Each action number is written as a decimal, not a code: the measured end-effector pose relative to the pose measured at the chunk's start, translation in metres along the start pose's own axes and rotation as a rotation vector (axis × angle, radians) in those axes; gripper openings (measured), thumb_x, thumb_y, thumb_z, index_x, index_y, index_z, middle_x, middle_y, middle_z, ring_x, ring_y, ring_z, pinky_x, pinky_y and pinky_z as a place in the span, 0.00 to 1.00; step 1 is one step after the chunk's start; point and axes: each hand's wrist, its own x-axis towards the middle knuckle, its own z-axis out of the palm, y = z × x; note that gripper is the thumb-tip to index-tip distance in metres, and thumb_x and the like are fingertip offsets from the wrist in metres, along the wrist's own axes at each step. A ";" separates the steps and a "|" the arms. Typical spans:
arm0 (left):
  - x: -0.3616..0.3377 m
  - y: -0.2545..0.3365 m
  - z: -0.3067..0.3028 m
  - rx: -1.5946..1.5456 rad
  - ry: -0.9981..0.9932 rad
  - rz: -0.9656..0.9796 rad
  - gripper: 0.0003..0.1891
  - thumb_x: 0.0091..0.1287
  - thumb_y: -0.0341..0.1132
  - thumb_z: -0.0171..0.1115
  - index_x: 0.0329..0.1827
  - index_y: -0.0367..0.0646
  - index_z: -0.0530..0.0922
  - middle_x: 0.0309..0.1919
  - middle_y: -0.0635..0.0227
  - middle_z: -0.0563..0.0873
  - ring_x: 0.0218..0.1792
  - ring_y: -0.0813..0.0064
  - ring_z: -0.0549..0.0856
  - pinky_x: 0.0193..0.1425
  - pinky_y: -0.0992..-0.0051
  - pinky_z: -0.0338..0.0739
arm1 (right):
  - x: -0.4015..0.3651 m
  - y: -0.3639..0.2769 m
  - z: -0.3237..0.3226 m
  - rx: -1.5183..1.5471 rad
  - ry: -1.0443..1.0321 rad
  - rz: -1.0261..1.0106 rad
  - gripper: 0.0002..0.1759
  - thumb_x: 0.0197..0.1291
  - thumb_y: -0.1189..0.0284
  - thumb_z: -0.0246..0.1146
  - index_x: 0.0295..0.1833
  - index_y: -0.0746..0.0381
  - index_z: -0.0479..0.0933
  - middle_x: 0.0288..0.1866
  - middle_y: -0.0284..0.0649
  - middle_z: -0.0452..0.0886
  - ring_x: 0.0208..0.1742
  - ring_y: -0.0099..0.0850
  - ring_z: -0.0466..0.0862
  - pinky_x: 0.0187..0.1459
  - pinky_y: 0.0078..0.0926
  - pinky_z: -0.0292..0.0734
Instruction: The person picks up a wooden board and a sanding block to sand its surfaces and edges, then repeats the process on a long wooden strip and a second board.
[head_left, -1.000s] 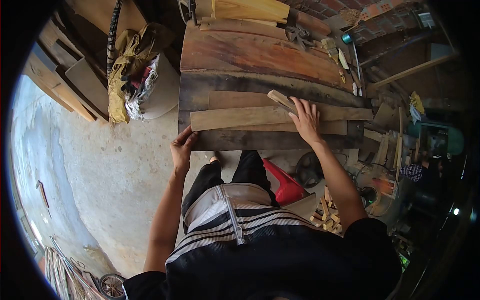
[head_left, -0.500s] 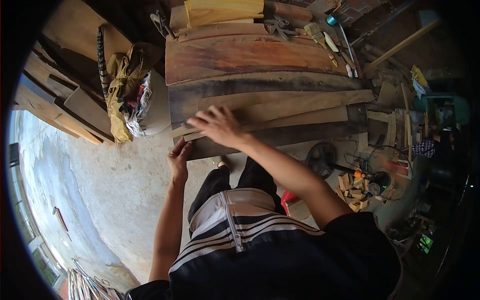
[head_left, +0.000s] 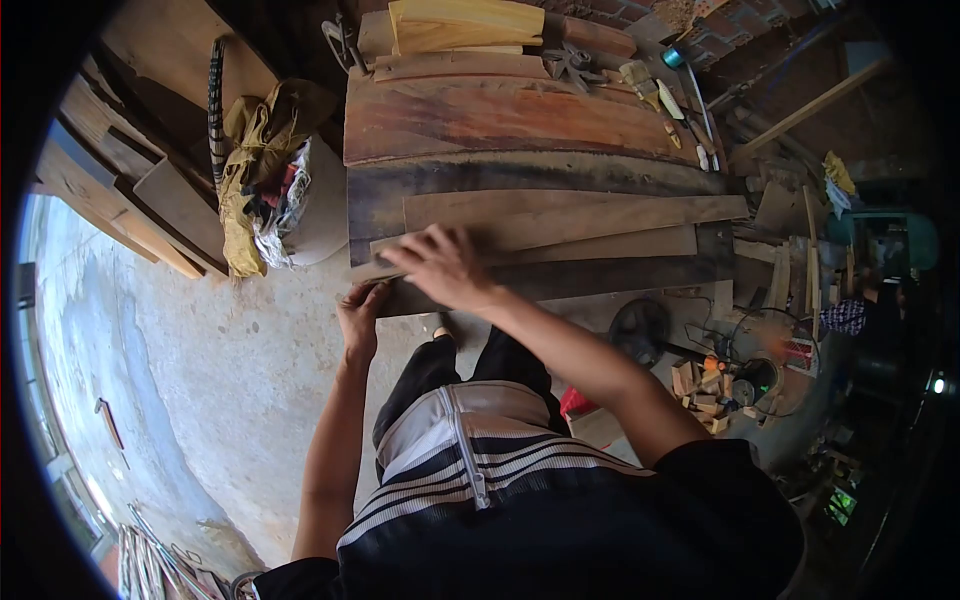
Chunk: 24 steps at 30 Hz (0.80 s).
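My left hand is closed at the near left corner of a dark wooden board, its thumb on top. The fingers underneath are hidden. My right hand lies palm down with fingers apart on the left part of a long, thin brown wood strip. A second, paler strip lies under it on the dark board, partly covered. Behind these, a wide reddish-brown plank spans the bench.
Brushes, a metal clamp-like tool and yellow wood lie at the back. A sack-draped bin stands left. Wood offcuts and a fan are on the floor at right. A hammer-like tool lies on the floor.
The view has shifted slightly, so the bench appears farther right. My right hand has moved a little toward me and left over the strips. My left hand stays at the board's corner.
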 end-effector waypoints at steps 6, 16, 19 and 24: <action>-0.009 0.021 0.013 -0.009 0.022 0.005 0.19 0.69 0.26 0.68 0.63 0.38 0.83 0.51 0.68 0.90 0.50 0.79 0.86 0.60 0.77 0.80 | -0.012 0.000 0.000 -0.079 -0.002 0.006 0.33 0.58 0.61 0.72 0.70 0.42 0.72 0.62 0.30 0.75 0.61 0.38 0.74 0.60 0.49 0.69; -0.011 0.029 0.020 -0.040 0.001 -0.052 0.18 0.70 0.29 0.68 0.63 0.38 0.83 0.53 0.69 0.89 0.53 0.81 0.85 0.64 0.77 0.76 | -0.073 0.087 -0.073 -0.309 0.017 0.555 0.33 0.60 0.62 0.71 0.71 0.43 0.70 0.61 0.31 0.76 0.57 0.42 0.75 0.52 0.55 0.70; -0.008 0.023 0.016 -0.008 -0.020 -0.022 0.18 0.71 0.28 0.66 0.64 0.37 0.83 0.52 0.69 0.89 0.52 0.80 0.85 0.63 0.77 0.77 | -0.004 0.010 -0.011 -0.106 0.104 0.342 0.31 0.57 0.62 0.71 0.67 0.45 0.73 0.57 0.32 0.77 0.58 0.41 0.75 0.54 0.56 0.68; -0.013 0.038 0.019 0.038 -0.034 -0.050 0.16 0.69 0.27 0.68 0.59 0.34 0.84 0.47 0.68 0.90 0.49 0.81 0.85 0.56 0.78 0.79 | 0.029 -0.034 0.041 0.015 0.039 0.071 0.27 0.67 0.65 0.62 0.72 0.46 0.71 0.66 0.35 0.76 0.65 0.43 0.74 0.64 0.60 0.68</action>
